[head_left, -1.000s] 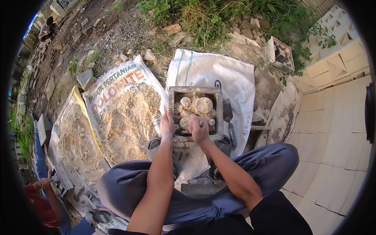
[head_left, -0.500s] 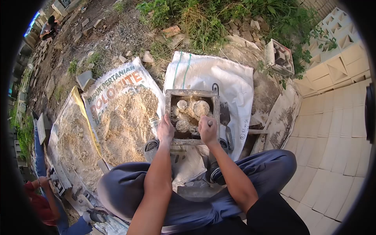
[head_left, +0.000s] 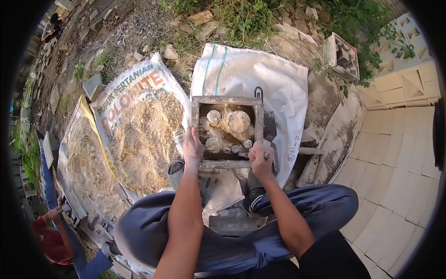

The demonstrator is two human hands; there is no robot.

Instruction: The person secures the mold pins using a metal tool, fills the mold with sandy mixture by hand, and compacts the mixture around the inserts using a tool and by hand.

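A square wooden mould [head_left: 227, 100] stands in front of me, with round, sand-dusted forms [head_left: 239, 122] inside it. My left hand [head_left: 193, 148] grips the mould's left wall. At its lower right corner, my right hand [head_left: 261, 159] is closed around a hand tool whose round handle end [head_left: 266, 156] shows above the fist. The tool's working end points left into the mould, but its exact kind is unclear. Right of the mould, a dark trowel [head_left: 269, 122] lies on the white sack [head_left: 283, 83], partly hidden by the mould wall.
Pale powder [head_left: 148, 139] is heaped on a printed sack [head_left: 125, 88] to the left. A second mould [head_left: 341, 58] sits at the upper right, near stacked pale blocks [head_left: 381, 162]. A person in a red top [head_left: 51, 244] works at lower left; another squats far off.
My right hand has moved down and toward the mould's lower right corner with the tool. My left hand still grips the left wall. The camera view has shifted slightly.
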